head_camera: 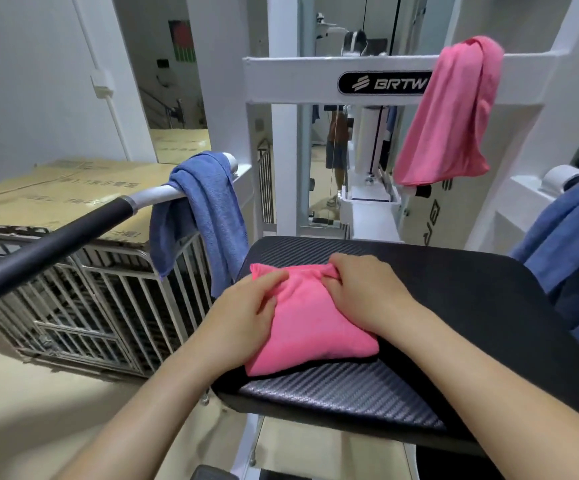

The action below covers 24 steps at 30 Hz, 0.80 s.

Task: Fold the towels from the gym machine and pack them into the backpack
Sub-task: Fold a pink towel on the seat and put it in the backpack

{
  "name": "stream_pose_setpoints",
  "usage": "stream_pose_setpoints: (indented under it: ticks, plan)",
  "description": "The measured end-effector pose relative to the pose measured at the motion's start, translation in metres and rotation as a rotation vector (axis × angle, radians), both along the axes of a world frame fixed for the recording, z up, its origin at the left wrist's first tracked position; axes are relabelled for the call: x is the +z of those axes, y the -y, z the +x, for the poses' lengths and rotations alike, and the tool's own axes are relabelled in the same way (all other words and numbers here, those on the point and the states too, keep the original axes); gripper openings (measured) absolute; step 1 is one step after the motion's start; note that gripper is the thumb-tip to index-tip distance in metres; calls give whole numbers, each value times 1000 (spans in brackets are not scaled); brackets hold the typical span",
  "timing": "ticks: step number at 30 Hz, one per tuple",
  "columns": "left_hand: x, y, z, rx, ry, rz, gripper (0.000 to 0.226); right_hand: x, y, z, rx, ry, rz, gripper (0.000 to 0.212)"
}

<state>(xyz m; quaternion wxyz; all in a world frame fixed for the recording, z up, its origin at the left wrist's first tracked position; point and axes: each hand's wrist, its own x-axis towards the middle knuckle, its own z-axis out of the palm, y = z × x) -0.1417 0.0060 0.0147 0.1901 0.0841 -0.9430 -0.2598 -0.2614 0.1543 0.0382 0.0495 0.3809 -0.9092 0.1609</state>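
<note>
Head view: left hand [246,310] presses flat and right hand [360,292] pinches the folded pink towel [308,327] on the seat pad [454,306]; packing likely next.

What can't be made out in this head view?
- Backpack: nowhere in the head view.
- Right blue towel: cut off by the frame edge.
- Logo plate: the end of its lettering is hidden by the hanging pink towel.
- Folded pink towel: partly covered by the left hand and right hand; layer count unclear.
- Cardboard box: print too blurred to read.
</note>
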Motion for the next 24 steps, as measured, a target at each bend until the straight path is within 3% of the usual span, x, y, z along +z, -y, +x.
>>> stream_pose_setpoints:
  ticks: [7,10,14,20,24]
  plan:
    - [8,3,-19,34,137,-144,41,-2,3,-23,20,150,27,23]
    - [7,2,-24,47,202,-222,37,-6,6,-28,-1,83,67,16]
    - [6,-3,-29,124,261,-376,33,-8,3,-28,-72,-86,143,31]
    - [12,10,-31,218,373,-491,46,7,-7,-34,-16,287,80,36]
    - [15,8,-36,-11,266,-611,50,17,-16,-24,86,334,3,18]
